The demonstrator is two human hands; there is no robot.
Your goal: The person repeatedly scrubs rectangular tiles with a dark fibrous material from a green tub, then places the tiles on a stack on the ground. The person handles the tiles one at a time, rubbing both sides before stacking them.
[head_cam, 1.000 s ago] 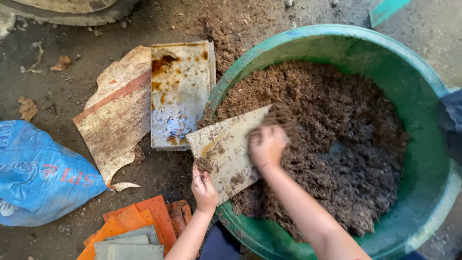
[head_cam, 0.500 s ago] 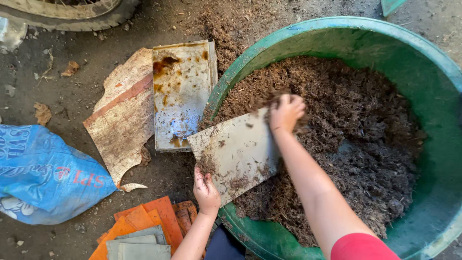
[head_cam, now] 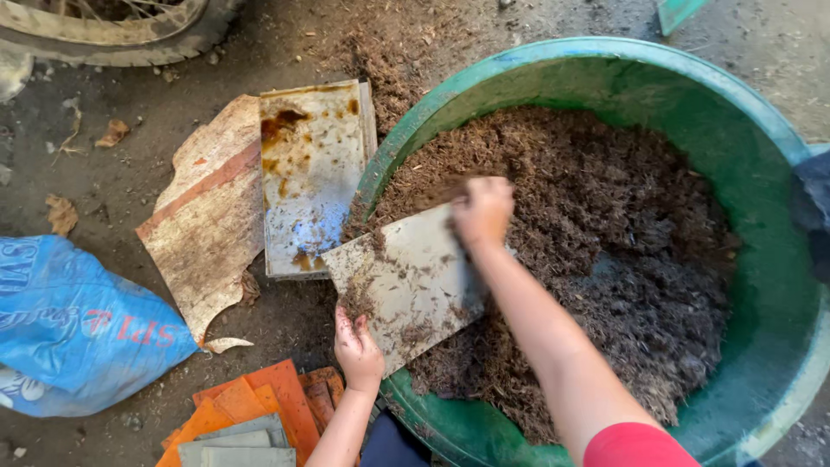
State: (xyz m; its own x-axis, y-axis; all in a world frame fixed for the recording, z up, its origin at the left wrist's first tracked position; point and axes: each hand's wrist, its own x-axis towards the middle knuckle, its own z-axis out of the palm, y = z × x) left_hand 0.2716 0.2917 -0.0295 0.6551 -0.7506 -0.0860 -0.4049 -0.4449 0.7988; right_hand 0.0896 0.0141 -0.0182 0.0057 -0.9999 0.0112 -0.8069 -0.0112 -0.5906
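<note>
A flat grey board [head_cam: 413, 285], dirty with brown crumbs, lies tilted over the near left rim of a big green tub [head_cam: 553, 65]. My left hand [head_cam: 357, 350] grips the board's lower left corner. My right hand [head_cam: 482, 212] is closed at the board's upper right edge, pressed into the dark brown fibrous soil [head_cam: 605, 259] that fills the tub. My right arm crosses the soil from the bottom right.
On the dirty ground left of the tub lie a rusty metal sheet [head_cam: 309, 177] and a broken tan board [head_cam: 207, 225]. A blue sack [head_cam: 73, 333] sits at the left, orange and grey flat pieces [head_cam: 251, 419] at the bottom. A tyre [head_cam: 112, 22] is at the top left.
My right hand has moved up the board from its middle to its far edge at the soil. My left hand keeps its grip on the corner.
</note>
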